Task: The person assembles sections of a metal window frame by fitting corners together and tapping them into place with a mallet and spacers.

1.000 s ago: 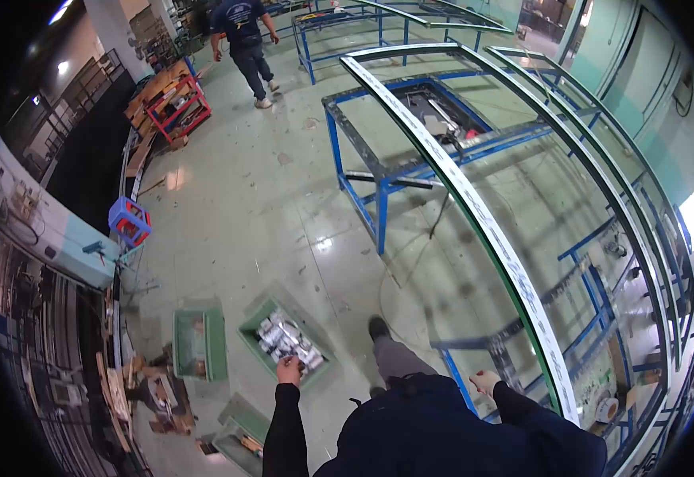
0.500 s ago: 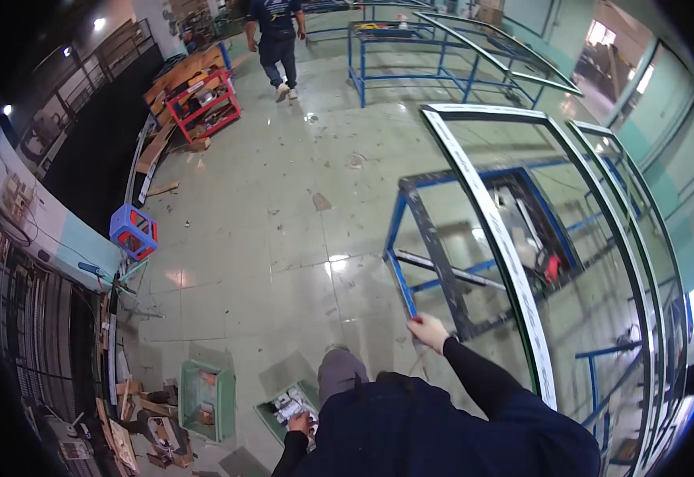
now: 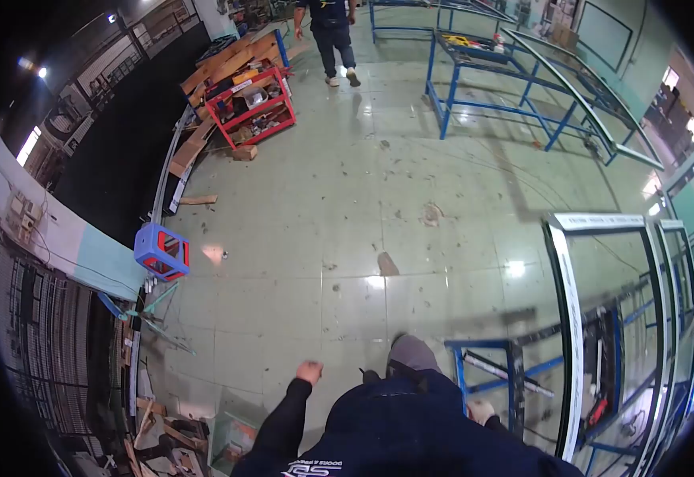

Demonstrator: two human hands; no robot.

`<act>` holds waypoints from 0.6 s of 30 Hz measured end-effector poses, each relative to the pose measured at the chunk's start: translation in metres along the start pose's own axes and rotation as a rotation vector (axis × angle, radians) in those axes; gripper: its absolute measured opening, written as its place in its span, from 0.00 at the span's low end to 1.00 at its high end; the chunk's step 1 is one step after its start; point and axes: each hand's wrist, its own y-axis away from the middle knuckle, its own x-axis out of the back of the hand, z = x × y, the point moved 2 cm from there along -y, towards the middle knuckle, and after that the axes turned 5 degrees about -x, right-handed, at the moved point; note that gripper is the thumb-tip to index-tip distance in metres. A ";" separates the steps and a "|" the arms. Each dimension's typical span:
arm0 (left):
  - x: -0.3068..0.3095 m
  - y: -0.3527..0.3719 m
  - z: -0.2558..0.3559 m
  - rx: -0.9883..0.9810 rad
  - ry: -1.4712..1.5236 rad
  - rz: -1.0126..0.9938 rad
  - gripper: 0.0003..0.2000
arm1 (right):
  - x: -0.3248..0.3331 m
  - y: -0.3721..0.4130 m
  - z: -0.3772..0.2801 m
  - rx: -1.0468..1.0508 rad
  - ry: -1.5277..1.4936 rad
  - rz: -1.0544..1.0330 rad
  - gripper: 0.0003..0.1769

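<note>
My left hand (image 3: pixel 309 371) is held out in front of my body over the tiled floor, fingers curled closed, with nothing showing in them. Low at my right side, my right hand (image 3: pixel 482 411) is closed, partly covered by my body and sleeve; a small red spot shows at its fingertips, but I cannot tell what it is. Beside that hand stands a blue and black metal work frame (image 3: pixel 516 381). A grey-capped shoe or knee (image 3: pixel 413 355) shows ahead of my dark shirt.
White-edged window frames (image 3: pixel 573 334) stand upright on the right. A green bin (image 3: pixel 221 445) and wood scraps lie lower left. A blue and red stool (image 3: pixel 161 251), a red tool cart (image 3: pixel 255 111), a walking person (image 3: pixel 331 40) and blue tables (image 3: pixel 482 107) are farther off.
My view has moved forward, and the work frame and window frames have shifted down and right. My left hand has swung forward, away from the bin of white pieces. The person ahead has taken a step.
</note>
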 end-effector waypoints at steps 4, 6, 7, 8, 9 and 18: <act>0.150 -0.175 0.113 0.168 0.606 0.370 0.17 | -0.038 -0.190 0.060 0.539 0.862 -0.015 0.16; 0.199 -0.245 0.146 0.208 0.750 0.446 0.17 | -0.018 -0.264 -0.030 0.615 0.826 0.076 0.16; 0.214 -0.273 0.158 0.242 0.814 0.462 0.18 | -0.014 -0.287 -0.069 0.648 0.797 0.116 0.16; 0.233 -0.300 0.170 0.269 0.876 0.476 0.18 | -0.011 -0.310 -0.108 0.681 0.769 0.155 0.16; 0.251 -0.324 0.181 0.291 0.843 0.433 0.17 | 0.008 -0.353 -0.168 0.673 0.883 0.155 0.11; 0.280 -0.484 0.133 0.538 0.631 0.195 0.17 | 0.177 -0.456 -1.007 0.577 -0.128 0.123 0.21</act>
